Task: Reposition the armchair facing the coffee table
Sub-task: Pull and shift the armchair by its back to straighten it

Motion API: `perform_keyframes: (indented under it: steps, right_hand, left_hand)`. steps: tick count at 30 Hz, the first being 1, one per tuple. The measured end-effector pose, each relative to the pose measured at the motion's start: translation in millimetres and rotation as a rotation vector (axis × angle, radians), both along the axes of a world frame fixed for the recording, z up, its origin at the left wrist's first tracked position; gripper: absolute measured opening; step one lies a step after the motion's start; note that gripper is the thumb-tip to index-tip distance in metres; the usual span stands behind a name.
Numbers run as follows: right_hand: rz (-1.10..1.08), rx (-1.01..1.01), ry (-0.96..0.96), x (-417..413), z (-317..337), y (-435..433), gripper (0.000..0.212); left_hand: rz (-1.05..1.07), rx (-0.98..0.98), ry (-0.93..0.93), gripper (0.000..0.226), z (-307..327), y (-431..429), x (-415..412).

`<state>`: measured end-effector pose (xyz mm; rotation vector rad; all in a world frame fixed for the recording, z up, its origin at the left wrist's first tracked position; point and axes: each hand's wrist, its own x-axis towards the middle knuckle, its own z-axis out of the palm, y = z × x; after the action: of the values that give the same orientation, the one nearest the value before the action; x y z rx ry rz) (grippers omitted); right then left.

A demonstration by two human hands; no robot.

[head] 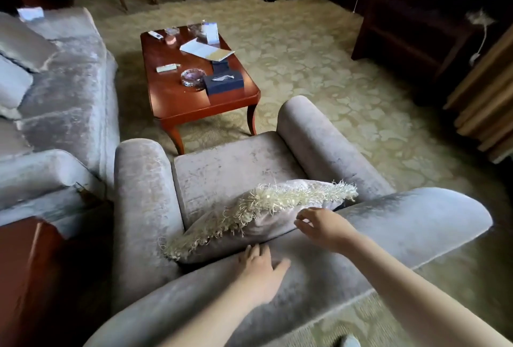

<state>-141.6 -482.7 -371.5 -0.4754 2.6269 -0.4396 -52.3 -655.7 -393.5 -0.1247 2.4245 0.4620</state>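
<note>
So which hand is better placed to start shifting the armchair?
Left, likely: the left hand lies flat on the armchair backrest, while the right hand hovers near the cushion, fingers loosely curled, holding nothing.

Both my arms reach forward, bare as far as I can see. My left forearm comes up from the bottom middle. My left hand lies palm down, fingers straight and close together, pointing ahead, thumb spread out to the right. My right forearm comes in from the lower right corner, angled toward the left. My right hand sits a little ahead of the left one and to its right, knuckles up, fingers loosely curled downward, gripping nothing. The two hands are near each other, not touching.
</note>
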Motion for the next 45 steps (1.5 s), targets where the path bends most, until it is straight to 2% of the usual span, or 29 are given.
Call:
perform_keyframes:
  steps: [4, 6, 8, 11, 14, 19, 22, 26, 30, 34, 39, 45]
  right_hand:
    - [-0.067, 0.183, 0.103, -48.7, -12.1, 94.3, 0.037]
    - [-0.169, 0.251, 0.049, -71.1, -19.8, 132.3, 0.044]
    - [-0.168, 0.287, -0.037, -79.5, -24.0, 148.9, 0.05]
    - [-0.059, 0.313, -0.058, -81.9, -30.2, 149.1, 0.053]
    - [0.027, 0.359, -0.121, -86.2, -30.9, 147.7, 0.056]
    - [0.075, 0.338, -0.225, -96.3, -31.3, 145.8, 0.06]
    - [0.081, 0.375, -0.206, -98.2, -40.3, 146.4, 0.06]
    - [0.122, 0.361, -0.287, -110.8, -48.9, 145.5, 0.063]
    - [0.202, 0.383, -0.379, -125.2, -61.3, 139.9, 0.069]
    - [0.293, 0.316, -0.473, -143.1, -71.8, 140.3, 0.065]
    - [0.357, 0.285, -0.464, -175.6, -68.6, 151.5, 0.065]
    - [0.397, 0.32, -0.416, -170.2, -72.3, 160.6, 0.066]
  left_hand:
    - [0.155, -0.019, 0.025, 0.08, -1.7, 37.0, -8.3]
    - [0.191, -0.063, 0.008, 0.074, -2.4, 42.8, -11.7]
    - [0.156, -0.138, 0.001, 0.067, -1.6, 45.2, -13.3]
    - [0.223, -0.188, -0.012, 0.079, -0.1, 48.9, -14.1]
    - [0.198, -0.211, -0.039, 0.082, 0.6, 58.5, -20.6]
    - [0.122, -0.092, -0.072, 0.085, -2.4, 88.9, -54.4]
    - [0.107, -0.05, -0.105, 0.088, -7.9, 111.5, -77.3]
    - [0.165, 0.036, -0.195, 0.087, -11.1, 133.2, -111.0]
    - [0.224, 0.006, -0.249, 0.085, -18.9, 141.4, -126.2]
    - [0.276, -0.011, -0.273, 0.088, -26.3, 142.8, -137.9]
    - [0.342, -0.015, -0.213, 0.087, -24.4, 156.6, -158.3]
    - [0.384, -0.023, -0.172, 0.091, -24.1, 160.9, -146.5]
